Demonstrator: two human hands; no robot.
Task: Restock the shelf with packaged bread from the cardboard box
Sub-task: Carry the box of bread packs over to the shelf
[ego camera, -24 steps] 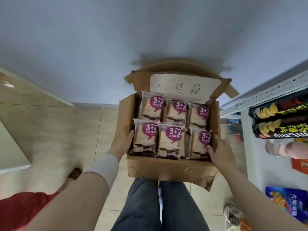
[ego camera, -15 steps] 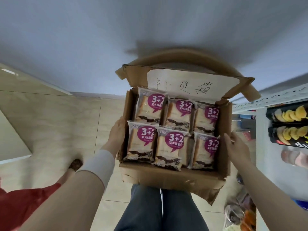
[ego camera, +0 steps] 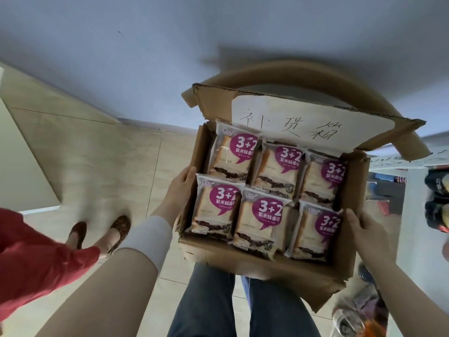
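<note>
- I hold the open brown cardboard box in front of me, above my knees, with both hands; no packet has left it yet, so I judge the restocking barely begun.
- My left hand is closed on the box's left wall, thumb over the rim and touching the near-left packet, the other fingers hidden outside the wall.
- My right hand presses the right wall from outside, thumb hooked over the rim just beside the near-right packet; its grip is wrapped on cardboard, not on bread.
- Inside lie six clear plastic packets of sliced bread with purple speech-bubble labels, in two rows of three, far row and near row, each leaning with its top edge toward the far side.
- The far flap stands up, carrying a white paper sheet with handwritten characters.
- The white metal shelf lies to the right of the box, only its edge in view, with dark snack tubes on it.
- That is the relation the next move turns on: the shelf is on my right hand's side, so that hand is nearer, and the box must be set down or carried on one arm before either hand can lift a packet.
- To the left, someone in a red garment stands on the beige tiled floor.
</note>
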